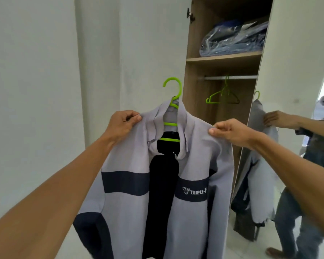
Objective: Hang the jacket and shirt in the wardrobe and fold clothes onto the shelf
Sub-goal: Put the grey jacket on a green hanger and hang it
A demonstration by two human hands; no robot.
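The left hand (123, 123) had its fingers (134, 116) pinched together on the left shoulder of a grey jacket (131, 212). The right hand (230, 132) pinched the other shoulder the same way, thumb pressed against the cloth. The jacket, open at the front with a navy chest band, hung on a green hanger (173, 101) held up in front of an open wardrobe (195, 71). Inside, a second green hanger (222, 95) hung from the rail (230, 77). Above it, a shelf (223, 57) carried clothes wrapped in clear plastic (234, 39). A mirror (288, 146) on the wardrobe door, to the right, reflected the jacket and the person.
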